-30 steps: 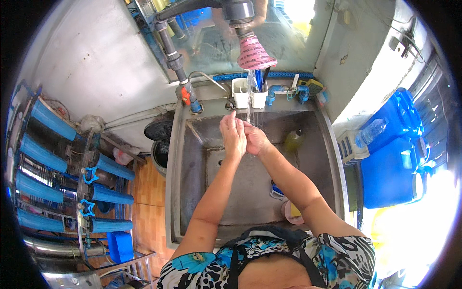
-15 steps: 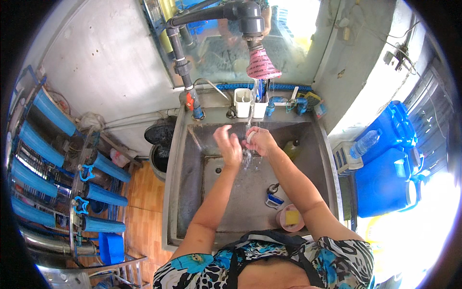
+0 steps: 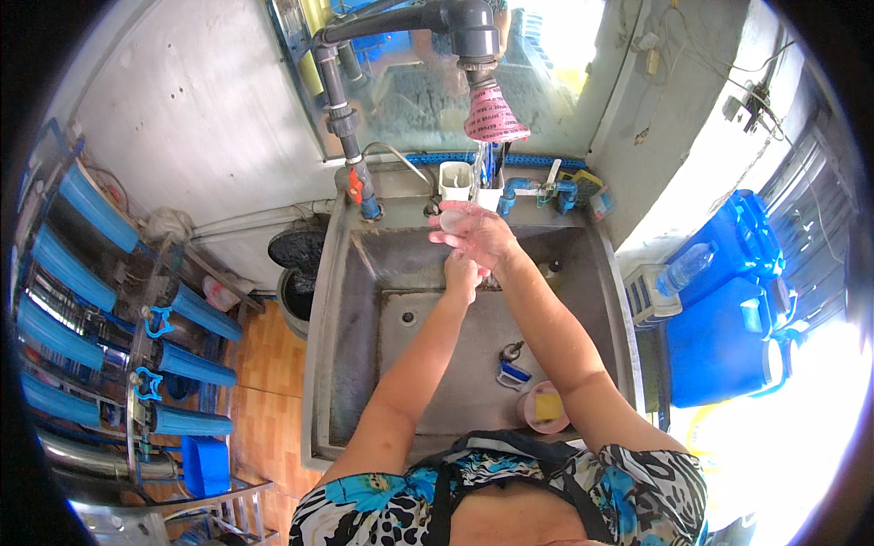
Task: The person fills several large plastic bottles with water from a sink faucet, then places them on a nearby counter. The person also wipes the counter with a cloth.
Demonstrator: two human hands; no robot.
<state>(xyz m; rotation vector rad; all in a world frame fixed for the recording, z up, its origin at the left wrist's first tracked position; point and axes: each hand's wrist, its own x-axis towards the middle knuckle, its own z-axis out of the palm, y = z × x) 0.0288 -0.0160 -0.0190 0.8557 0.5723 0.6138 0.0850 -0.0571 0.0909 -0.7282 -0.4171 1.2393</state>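
Just above the centre of the frame, the right hand [image 3: 487, 237] loosely holds a whitish bar [image 3: 450, 221] against its spread fingers, below the pink-wrapped spout [image 3: 494, 116]. The left hand [image 3: 462, 276] is just below it over the metal sink [image 3: 320, 364], its grip impossible to tell; a yellow sponge [image 3: 548, 407] lies in a pink bowl [image 3: 528, 417] at lower right of centre.

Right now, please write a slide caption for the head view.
Bare right hand and left hand close together over a rectangular grey metal sink, as water runs from a pink-wrapped cone-shaped spout.
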